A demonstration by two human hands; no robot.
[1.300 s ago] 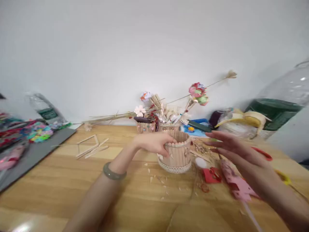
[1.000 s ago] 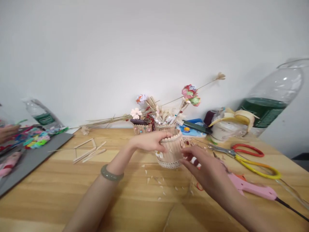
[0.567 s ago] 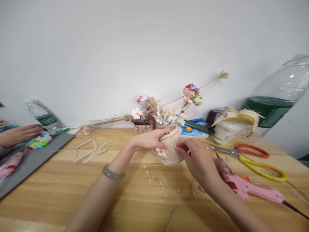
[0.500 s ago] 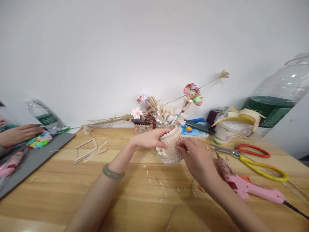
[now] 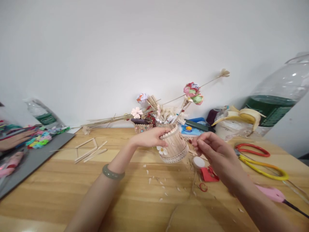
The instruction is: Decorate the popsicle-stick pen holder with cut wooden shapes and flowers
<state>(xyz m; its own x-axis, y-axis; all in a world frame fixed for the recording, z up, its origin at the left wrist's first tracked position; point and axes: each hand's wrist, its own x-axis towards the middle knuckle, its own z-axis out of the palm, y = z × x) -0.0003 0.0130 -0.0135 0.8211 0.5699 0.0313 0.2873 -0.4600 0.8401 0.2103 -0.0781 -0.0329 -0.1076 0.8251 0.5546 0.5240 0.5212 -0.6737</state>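
My left hand (image 5: 149,138) grips the rim of a small pot (image 5: 175,145) made of wooden strips, with its thumb on the near side. The pot leans to one side. Lace trim runs round its base, a beaded edge round its rim, and a white flower (image 5: 162,150) sits on its wall. Just right of the pot, apart from it, my right hand (image 5: 210,146) is closed in a pinch. A tiny dark red spot shows at its fingertips, too small to name. The pink glue gun (image 5: 270,193) lies partly hidden under my right forearm.
Scissors (image 5: 263,167) with red and yellow handles lie at right, near a banana peel (image 5: 251,116) and a large bottle (image 5: 267,103). Dried flowers (image 5: 191,90) stand behind the pot. Craft sticks (image 5: 88,153) and white scraps lie left and front. A co-worker's hand (image 5: 16,140) is far left.
My right hand has moved right, away from the pot wall, uncovering a white round lid and a red piece on the table. My left hand keeps its hold; the pot has turned slightly.
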